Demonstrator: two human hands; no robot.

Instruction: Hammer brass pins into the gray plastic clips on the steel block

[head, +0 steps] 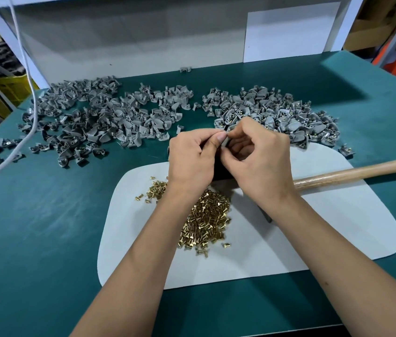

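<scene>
Head view: two hands [228,156] pinch one gray clip [225,142]; one hammer [352,173].

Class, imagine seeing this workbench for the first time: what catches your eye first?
Two big heaps of gray plastic clips sprawl across the far side of the green bench. In the middle, both hands meet over a dark block, the left hand and right hand pinching one clip. Shiny brass pins lie piled on the white mat below.
</scene>
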